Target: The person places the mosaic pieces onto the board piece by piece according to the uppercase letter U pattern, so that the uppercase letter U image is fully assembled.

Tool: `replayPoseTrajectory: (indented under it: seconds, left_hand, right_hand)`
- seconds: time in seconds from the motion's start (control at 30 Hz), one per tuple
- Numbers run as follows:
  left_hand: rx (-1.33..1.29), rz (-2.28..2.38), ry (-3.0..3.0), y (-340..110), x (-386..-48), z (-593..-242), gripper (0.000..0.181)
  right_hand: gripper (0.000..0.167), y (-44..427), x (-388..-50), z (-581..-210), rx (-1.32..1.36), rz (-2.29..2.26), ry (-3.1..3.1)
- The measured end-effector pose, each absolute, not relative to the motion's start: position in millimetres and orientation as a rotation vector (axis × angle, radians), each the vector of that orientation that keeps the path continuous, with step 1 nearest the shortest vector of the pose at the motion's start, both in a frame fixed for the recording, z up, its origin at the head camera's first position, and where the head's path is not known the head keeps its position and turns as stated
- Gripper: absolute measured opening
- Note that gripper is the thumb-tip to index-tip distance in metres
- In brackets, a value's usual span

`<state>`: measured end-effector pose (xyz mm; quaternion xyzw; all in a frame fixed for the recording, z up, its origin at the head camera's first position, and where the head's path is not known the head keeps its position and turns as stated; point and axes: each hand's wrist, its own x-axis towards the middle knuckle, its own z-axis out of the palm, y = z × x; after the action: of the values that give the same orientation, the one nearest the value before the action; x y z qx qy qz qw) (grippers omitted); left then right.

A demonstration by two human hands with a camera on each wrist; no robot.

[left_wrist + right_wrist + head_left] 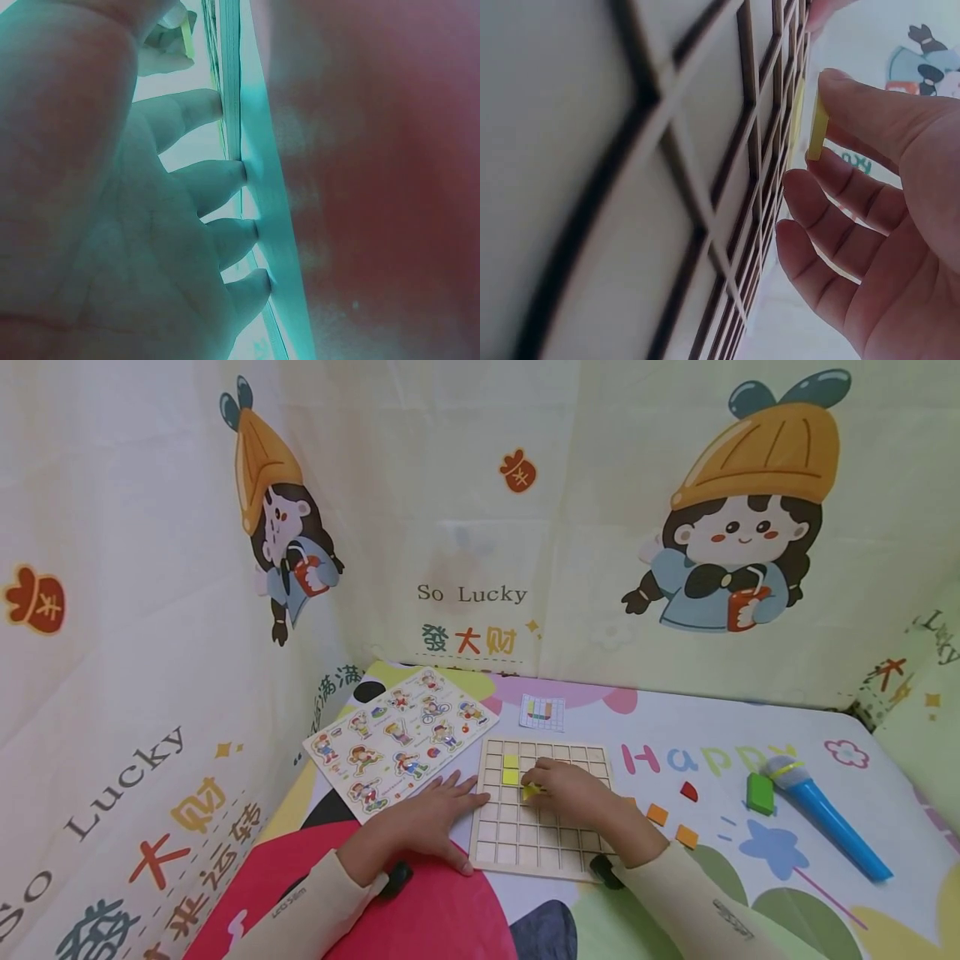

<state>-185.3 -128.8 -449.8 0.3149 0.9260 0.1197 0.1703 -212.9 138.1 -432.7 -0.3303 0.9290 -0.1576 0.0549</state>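
A wooden grid board (540,864) with square cells lies on the table before me. Two yellow square tiles (511,777) sit in neighbouring cells of its upper left part. Between thumb and forefinger, my right hand (570,793) pinches another yellow tile (818,135), held just off the grid; its other fingers are bent near the cells. My left hand (431,822) rests at the board's left edge, fingers spread and fairly straight. In the left wrist view its fingertips (234,171) are at the board's side.
Behind the grid lies a small card (542,713) with a coloured grid pattern. A picture puzzle board (382,752) is at the left. To the right are orange tiles (657,814), a red piece (689,792), a green block (760,794) and a blue toy microphone (836,822).
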Motion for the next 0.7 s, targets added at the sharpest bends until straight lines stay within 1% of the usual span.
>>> replayPoseTrajectory:
  seconds: [0.2, 0.4, 0.7]
  left_hand:
    - [0.911, 0.337, 2.635, -128.8, -184.7, -450.0, 0.104]
    - [0.908, 0.329, 2.635, -128.9, -184.8, -450.7, 0.105]
    - [0.910, 0.328, 2.631, -130.0, -185.1, -450.4, 0.105]
  right_hand:
    - [0.029, 130.7, -215.6, -430.8, -0.987, -0.447, 2.820]
    - [0.027, 125.0, -219.0, -432.0, -1.025, -0.447, 2.787]
    - [0.029, 116.4, -222.7, -435.6, -1.052, -0.412, 2.761]
